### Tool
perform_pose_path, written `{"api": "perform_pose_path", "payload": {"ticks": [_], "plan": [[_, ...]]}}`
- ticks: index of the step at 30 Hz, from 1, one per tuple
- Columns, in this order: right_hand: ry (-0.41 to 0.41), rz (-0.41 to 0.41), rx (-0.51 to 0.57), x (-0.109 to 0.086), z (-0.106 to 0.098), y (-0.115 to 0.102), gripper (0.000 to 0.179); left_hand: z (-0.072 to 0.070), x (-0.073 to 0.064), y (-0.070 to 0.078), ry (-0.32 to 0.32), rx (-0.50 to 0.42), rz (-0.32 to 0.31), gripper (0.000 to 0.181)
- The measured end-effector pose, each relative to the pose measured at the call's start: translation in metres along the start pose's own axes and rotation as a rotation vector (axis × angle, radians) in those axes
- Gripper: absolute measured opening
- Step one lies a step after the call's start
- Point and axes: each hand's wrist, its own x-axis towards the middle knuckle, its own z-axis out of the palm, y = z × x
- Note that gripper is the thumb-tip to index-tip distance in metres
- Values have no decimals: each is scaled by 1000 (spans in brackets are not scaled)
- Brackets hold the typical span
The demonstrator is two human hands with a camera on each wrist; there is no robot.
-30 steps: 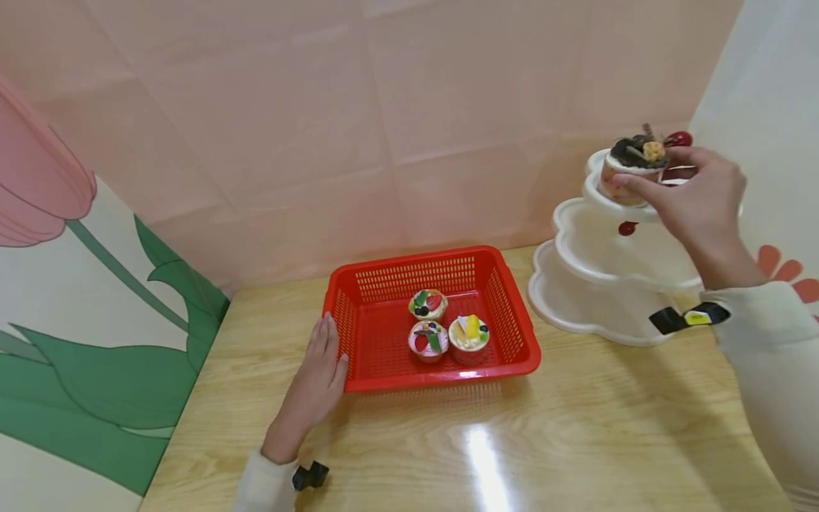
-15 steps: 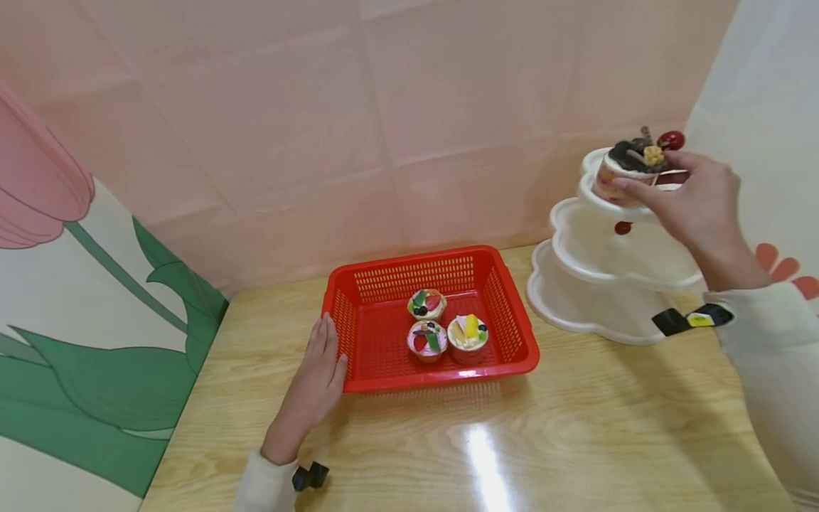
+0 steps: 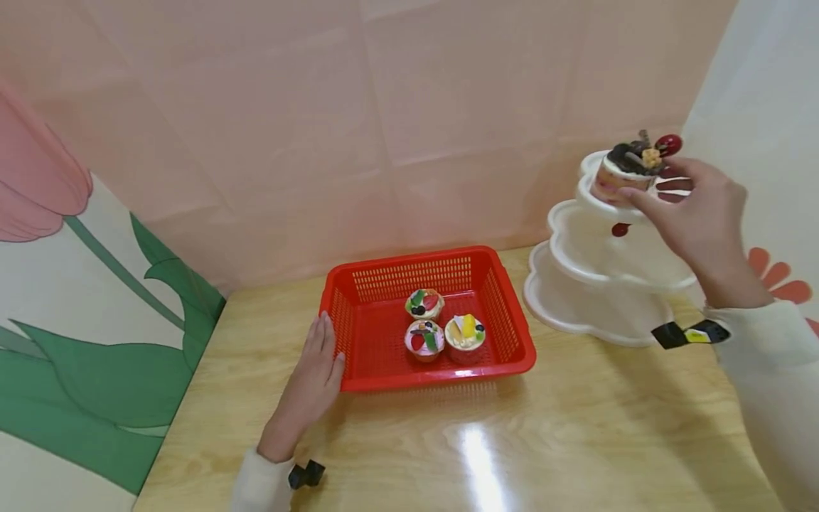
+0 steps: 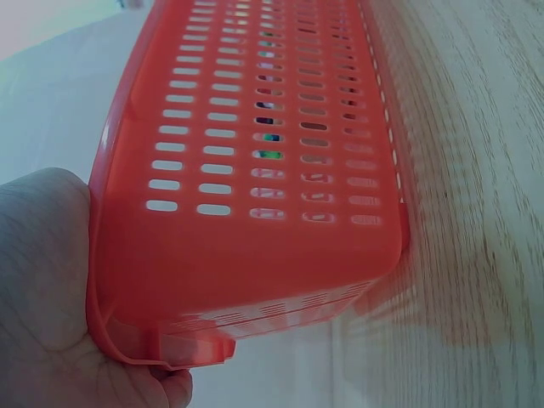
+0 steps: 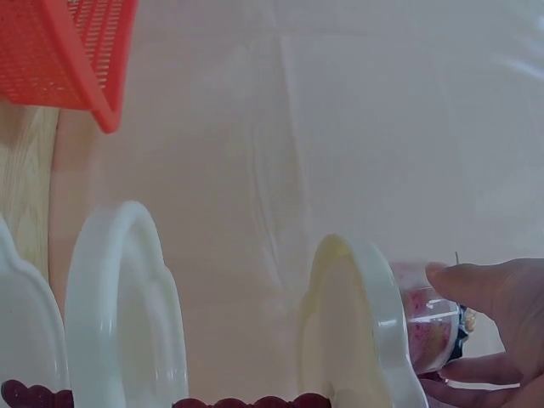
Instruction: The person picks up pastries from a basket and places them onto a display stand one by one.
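Observation:
On the top tier of the white scalloped stand (image 3: 591, 267) stands a dessert cup (image 3: 621, 183) with dark topping and a pink side. My right hand (image 3: 707, 213) straddles it, thumb near its front and the spread fingers at its right side; contact is hard to tell. The right wrist view shows the cup (image 5: 429, 331) between thumb and fingers, beside the top tier's rim. My left hand (image 3: 310, 377) lies with straight fingers along the left edge of a red basket (image 3: 377, 384). Inside are a pink-topped cupcake (image 3: 424, 340), a yellow-topped cup (image 3: 465, 338) and a green-and-red-topped cupcake (image 3: 425, 304).
The wooden table (image 3: 409, 455) meets a pink covered wall (image 3: 307, 142) just behind the basket. The stand's two lower tiers spread wider than the top one. A red ball (image 3: 669, 145) rises beside the dessert cup.
My right thumb has drawn back rightward across the dessert cup, and the fingers behind it have spread. The cup stays on the top tier. My left hand and the basket look unchanged.

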Motion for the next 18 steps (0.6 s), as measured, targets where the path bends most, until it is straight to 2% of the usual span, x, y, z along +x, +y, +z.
{"api": "perform_pose_path", "payload": {"ticks": [4, 9, 14, 18], "plan": [[74, -37, -76, -8, 0, -1, 66, 1, 3, -1, 0, 4, -1, 66], [168, -120, -117, -17, 1, -3, 62, 3, 4, -1, -10, -10, -8, 67], [278, -285, -97, -27, 5, -6, 50, 2, 3, 0, -9, -11, -4, 67], [294, -391, -82, -39, 10, -13, 45, 3, 0, -1, -6, -18, -10, 67]]}}
